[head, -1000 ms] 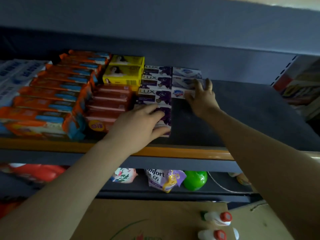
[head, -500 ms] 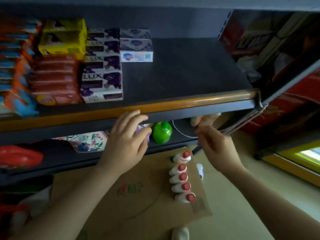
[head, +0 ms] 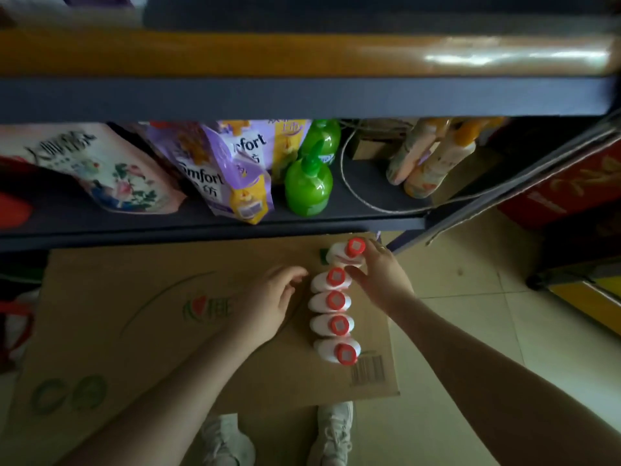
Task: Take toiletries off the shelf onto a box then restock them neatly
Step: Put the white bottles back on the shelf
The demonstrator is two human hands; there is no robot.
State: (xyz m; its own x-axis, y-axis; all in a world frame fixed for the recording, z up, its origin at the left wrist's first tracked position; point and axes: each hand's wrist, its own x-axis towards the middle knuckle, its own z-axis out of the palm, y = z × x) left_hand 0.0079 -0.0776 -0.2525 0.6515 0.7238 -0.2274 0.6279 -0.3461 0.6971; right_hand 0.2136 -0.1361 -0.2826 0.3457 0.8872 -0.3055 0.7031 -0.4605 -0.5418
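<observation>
Between the hands: five white bottles with red caps stand in a single row on the cardboard box, each touching the next.
Left hand: just left of the row, fingers loosely spread and curled, fingertips near the second bottle from the far end, gripping nothing.
Right hand: just right of the row, fingers bent against the two farthest bottles; whether it grips one I cannot tell.
Beyond the hands: lower shelf carrying a floral pouch, purple Comfort pouches, green bottles and peach bottles.
Below the arms: white shoes on the tiled floor.
</observation>
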